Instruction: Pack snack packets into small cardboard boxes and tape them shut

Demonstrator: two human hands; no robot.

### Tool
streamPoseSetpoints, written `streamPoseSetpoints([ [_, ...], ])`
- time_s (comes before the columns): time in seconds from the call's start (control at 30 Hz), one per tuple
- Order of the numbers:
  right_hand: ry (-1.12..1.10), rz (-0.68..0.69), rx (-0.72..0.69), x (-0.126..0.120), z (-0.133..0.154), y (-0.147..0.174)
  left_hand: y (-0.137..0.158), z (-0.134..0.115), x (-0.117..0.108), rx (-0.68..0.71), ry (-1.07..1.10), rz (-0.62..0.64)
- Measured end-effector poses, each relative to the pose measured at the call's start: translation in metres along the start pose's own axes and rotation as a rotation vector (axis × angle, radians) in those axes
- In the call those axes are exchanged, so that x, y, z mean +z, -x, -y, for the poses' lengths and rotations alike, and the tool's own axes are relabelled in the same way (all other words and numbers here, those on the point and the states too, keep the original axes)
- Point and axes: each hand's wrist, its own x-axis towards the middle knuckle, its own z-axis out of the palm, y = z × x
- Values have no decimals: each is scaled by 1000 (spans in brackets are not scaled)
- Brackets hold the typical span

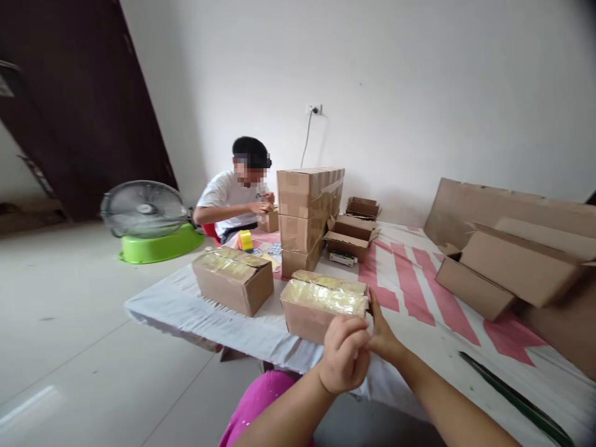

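Note:
A taped cardboard box (321,329) sits near the front edge of the cloth-covered table, with shiny clear tape across its top. My left hand (347,354) is closed, fingers curled, at the box's near right corner; whatever it pinches is hidden. Around the right end of the same box is my right hand (382,329), its fingers against the end face and partly covered by my left hand. To the left stands a second taped box (228,282), apart from the first.
Behind are stacked closed boxes (294,233) and an open box (351,236). A person (233,198) across the table handles a small box near a yellow tape roll (245,240). Large cartons (526,261) and a dark green strip-like item (512,394) lie right. A fan (145,208) stands left.

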Motion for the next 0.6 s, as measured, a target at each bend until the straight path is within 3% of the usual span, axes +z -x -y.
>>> streamPoseSetpoints([
  [0.1, -110, -43, 110, -60, -13, 47, -1, 4, -5, -124, -134, -26],
  [0.2, -90, -131, 206, -104, -23, 98, -1, 20, 2, -394, -276, -28],
  [0.33, -16, -144, 275, -137, -25, 143, 1, 40, 24, -651, -161, 222],
  [0.43, -97, -82, 289, -159, -14, 146, 2, 44, 39, -668, -73, 305],
  [0.5, -113, -144, 316, -175, -4, 136, 2, 43, 44, -647, -57, 265],
  [0.6, 35, -283, 337, -194, 7, 109, 1, 44, 46, -646, -8, 245],
])
